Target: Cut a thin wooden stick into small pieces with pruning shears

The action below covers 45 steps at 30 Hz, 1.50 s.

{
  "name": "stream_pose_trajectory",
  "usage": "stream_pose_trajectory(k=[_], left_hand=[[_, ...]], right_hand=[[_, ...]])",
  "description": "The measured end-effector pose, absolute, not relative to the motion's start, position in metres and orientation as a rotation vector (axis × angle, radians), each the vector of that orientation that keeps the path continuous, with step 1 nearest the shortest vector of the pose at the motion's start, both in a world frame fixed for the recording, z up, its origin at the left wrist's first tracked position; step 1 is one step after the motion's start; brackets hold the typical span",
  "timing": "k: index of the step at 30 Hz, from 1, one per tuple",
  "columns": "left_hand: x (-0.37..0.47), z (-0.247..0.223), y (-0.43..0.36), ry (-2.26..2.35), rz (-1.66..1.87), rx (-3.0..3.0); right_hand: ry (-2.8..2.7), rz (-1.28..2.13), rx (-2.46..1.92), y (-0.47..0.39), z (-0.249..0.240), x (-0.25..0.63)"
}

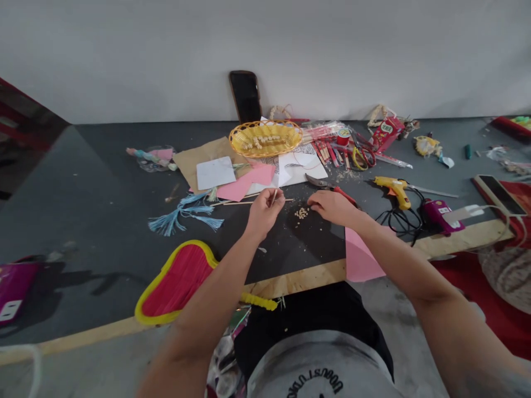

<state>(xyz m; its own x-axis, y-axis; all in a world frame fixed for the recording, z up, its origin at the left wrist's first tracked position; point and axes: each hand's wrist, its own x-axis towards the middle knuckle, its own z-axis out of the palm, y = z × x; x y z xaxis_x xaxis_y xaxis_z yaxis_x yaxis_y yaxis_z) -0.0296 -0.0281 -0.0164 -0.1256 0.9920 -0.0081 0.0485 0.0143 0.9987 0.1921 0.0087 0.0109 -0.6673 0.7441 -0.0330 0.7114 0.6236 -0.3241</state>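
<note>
My left hand (265,210) is closed in a pinch around a thin pale stick (274,196), just above the dark tabletop. Beside it, my right hand (332,207) has its fingertips pressed together at the table; whatever they pinch is too small to make out. Between my hands lies a little pile of pale cut bits (301,213). Longer thin sticks (232,203) rest behind my left hand. Pliers with red handles (317,181) lie behind my right hand, and a pink sheet (360,257) is under my right forearm.
A yellow woven basket (265,141) with pale pieces stands at the back, before a phone (245,97). Blue tassels (182,215) and a red heart-shaped piece with yellow edging (182,279) lie left. Scissors (365,155), a yellow glue gun (394,190) and a purple power block (442,216) lie right.
</note>
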Motion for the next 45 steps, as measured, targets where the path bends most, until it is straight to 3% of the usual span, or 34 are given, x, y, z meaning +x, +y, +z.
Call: stream_pose_trajectory(k=[5,12,17,29,38,45], left_hand=[[-0.032,-0.012,-0.030,1.393,1.227,1.300],[-0.031,-0.007,-0.037,1.313,0.854,2.003],[-0.032,-0.009,-0.036,1.375,0.827,2.024],[-0.025,-0.008,-0.042,1.376,0.541,2.242],[-0.033,-0.004,-0.038,1.535,0.988,1.834],[-0.032,-0.016,-0.032,1.338,1.292,1.303]], right_hand=[[-2.690,0.499,-1.255,0.002,0.009,0.191],[-2.654,0.486,-1.327,-0.004,0.010,0.194],[-2.665,0.594,-1.243,-0.009,0.010,0.190],[-2.684,0.446,-1.515,-0.009,0.014,0.185],[-2.664,0.338,-1.631,-0.004,0.017,0.185],[-2.551,0.272,-1.621,0.009,0.026,0.183]])
